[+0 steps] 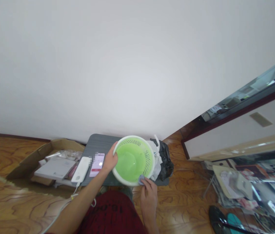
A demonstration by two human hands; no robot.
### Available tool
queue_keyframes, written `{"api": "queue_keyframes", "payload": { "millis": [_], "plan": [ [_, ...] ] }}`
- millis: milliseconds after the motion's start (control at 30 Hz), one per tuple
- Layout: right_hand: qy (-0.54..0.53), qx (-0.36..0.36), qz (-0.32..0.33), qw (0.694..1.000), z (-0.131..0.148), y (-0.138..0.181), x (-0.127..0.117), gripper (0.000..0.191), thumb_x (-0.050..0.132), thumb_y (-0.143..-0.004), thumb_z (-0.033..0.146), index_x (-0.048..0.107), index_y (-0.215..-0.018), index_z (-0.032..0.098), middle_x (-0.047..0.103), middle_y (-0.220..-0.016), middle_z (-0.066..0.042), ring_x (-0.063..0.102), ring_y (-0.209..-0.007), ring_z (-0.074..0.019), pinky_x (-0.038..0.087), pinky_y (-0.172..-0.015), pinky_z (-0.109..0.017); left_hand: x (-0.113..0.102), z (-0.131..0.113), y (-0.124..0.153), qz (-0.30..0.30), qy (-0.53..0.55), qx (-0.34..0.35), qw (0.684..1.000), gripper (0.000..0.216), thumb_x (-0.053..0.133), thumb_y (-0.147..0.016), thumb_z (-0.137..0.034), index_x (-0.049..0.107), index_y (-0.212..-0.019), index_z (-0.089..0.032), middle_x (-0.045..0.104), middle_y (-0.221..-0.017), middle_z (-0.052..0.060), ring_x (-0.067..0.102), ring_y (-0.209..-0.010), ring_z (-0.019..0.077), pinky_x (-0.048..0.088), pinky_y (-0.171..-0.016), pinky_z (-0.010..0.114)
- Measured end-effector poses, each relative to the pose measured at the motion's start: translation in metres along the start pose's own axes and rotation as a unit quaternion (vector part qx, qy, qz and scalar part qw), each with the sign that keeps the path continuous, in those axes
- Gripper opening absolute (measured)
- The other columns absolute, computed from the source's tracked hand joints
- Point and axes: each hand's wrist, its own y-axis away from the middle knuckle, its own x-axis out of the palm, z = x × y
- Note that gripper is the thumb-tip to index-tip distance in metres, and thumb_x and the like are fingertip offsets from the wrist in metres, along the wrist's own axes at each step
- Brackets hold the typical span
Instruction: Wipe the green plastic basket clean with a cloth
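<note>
A round colander [130,162], green inside with a white rim and perforated sides, is tilted toward me above a small grey table [100,142]. My left hand [110,158] is closed on its left rim, thumb on the inside. At the lower right of the rim, my right hand [148,191] pinches a small bluish-grey cloth [141,179] that touches the edge. Left of the colander, a phone [97,165] with a lit screen lies on the table, beside a white power bank [81,170] with a cable plugged in.
Behind the colander's right side sit a white plastic bag [156,162] and a black plastic bag [166,159]. An open cardboard box [22,165] holding white boxes stands on the floor at left. A white wall [127,65] rises behind the table. Cluttered items [235,185] stand at right.
</note>
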Motion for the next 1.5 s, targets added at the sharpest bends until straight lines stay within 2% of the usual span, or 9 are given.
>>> {"api": "queue_keyframes", "payload": {
  "millis": [200,300,467,667,1000,1100,1333,1500],
  "plan": [
    [0.011,0.013,-0.031,0.999,-0.024,-0.034,-0.005,0.031,0.048,-0.091,0.018,0.077,-0.101,0.018,0.069,-0.111,-0.01,0.062,-0.106,-0.0203,0.047,-0.097,-0.033,-0.001,-0.001,0.001,-0.003,0.003,0.0,1.0,0.065,0.048,-0.083,-0.012,0.049,-0.148,-0.023,0.053,-0.149,0.001,0.045,-0.141,0.0205,0.029,-0.122,0.037],
    [0.008,0.024,-0.036,0.999,-0.026,-0.041,-0.006,0.031,0.047,-0.091,0.019,0.077,-0.1,0.018,0.07,-0.11,-0.01,0.062,-0.106,-0.02,0.047,-0.097,-0.033,-0.001,-0.003,0.001,0.002,0.008,-0.004,1.0,0.066,0.047,-0.084,-0.012,0.048,-0.149,-0.022,0.052,-0.15,0.002,0.044,-0.142,0.0208,0.028,-0.122,0.038],
    [0.009,0.028,-0.015,0.999,-0.015,-0.026,-0.006,0.031,0.046,-0.093,0.02,0.077,-0.1,0.018,0.069,-0.112,-0.01,0.061,-0.107,-0.0195,0.047,-0.097,-0.033,-0.001,-0.005,0.002,0.004,0.015,-0.021,1.0,0.065,0.048,-0.084,-0.012,0.047,-0.149,-0.019,0.051,-0.151,0.004,0.044,-0.142,0.0213,0.027,-0.122,0.038],
    [0.008,0.009,0.01,1.0,0.001,-0.002,-0.005,0.031,0.047,-0.094,0.019,0.076,-0.103,0.018,0.068,-0.113,-0.01,0.061,-0.109,-0.019,0.048,-0.098,-0.033,-0.001,-0.005,0.002,-0.002,0.016,-0.011,1.0,0.065,0.048,-0.083,-0.011,0.049,-0.148,-0.019,0.051,-0.151,0.005,0.043,-0.142,0.0216,0.025,-0.123,0.039],
    [0.012,0.048,-0.018,0.999,-0.025,-0.043,-0.01,0.032,0.046,-0.092,0.022,0.077,-0.1,0.017,0.07,-0.11,-0.01,0.062,-0.106,-0.0199,0.047,-0.097,-0.034,-0.002,-0.006,0.003,-0.003,0.011,-0.005,1.0,0.065,0.048,-0.084,-0.012,0.048,-0.148,-0.018,0.051,-0.151,0.006,0.043,-0.142,0.0226,0.026,-0.123,0.039],
    [0.013,0.034,-0.005,0.999,-0.023,-0.039,-0.009,0.032,0.047,-0.092,0.021,0.077,-0.1,0.018,0.069,-0.111,-0.01,0.062,-0.106,-0.0196,0.048,-0.097,-0.033,-0.002,-0.005,0.003,-0.001,0.01,-0.011,1.0,0.065,0.048,-0.084,-0.013,0.048,-0.149,-0.019,0.051,-0.151,0.005,0.044,-0.142,0.0222,0.027,-0.123,0.039],
    [0.008,0.016,0.024,1.0,-0.001,-0.003,-0.005,0.03,0.048,-0.092,0.018,0.076,-0.1,0.02,0.068,-0.111,-0.009,0.061,-0.107,-0.0187,0.048,-0.098,-0.032,-0.001,-0.001,0.003,0.0,0.009,-0.012,1.0,0.066,0.048,-0.084,-0.012,0.047,-0.149,-0.02,0.051,-0.151,0.005,0.044,-0.142,0.0225,0.027,-0.123,0.04],
    [0.008,0.008,0.014,1.0,-0.007,-0.014,-0.007,0.03,0.047,-0.093,0.02,0.076,-0.099,0.02,0.069,-0.111,-0.009,0.061,-0.107,-0.0187,0.048,-0.097,-0.032,-0.001,-0.003,0.003,0.0,0.009,-0.014,1.0,0.065,0.047,-0.085,-0.012,0.047,-0.149,-0.017,0.049,-0.153,0.006,0.041,-0.143,0.0219,0.025,-0.123,0.039]
  ]
}}
